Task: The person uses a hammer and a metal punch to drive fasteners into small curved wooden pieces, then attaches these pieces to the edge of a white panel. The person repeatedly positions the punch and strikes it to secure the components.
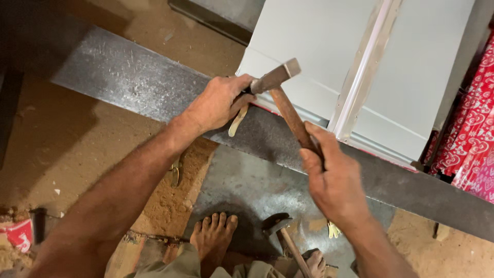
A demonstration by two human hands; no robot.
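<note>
My right hand [332, 177] grips the wooden handle of a hammer [288, 110] whose steel head [275, 77] lies at the near edge of a white sheet-metal panel [319, 56]. My left hand [218, 103] closes around the hammer head's rear end and a small pale strip [237, 121] that hangs below the fingers. The panel rests on a long dark steel beam [139, 82] running diagonally across the view. A raised folded seam [363, 67] runs down the panel.
A second hammer [283, 234] lies on a dark steel plate [247, 190] on the sandy floor, between my bare feet [213, 234]. Red patterned fabric [473, 123] hangs at the right. A small metal hook [176, 175] lies in the dirt.
</note>
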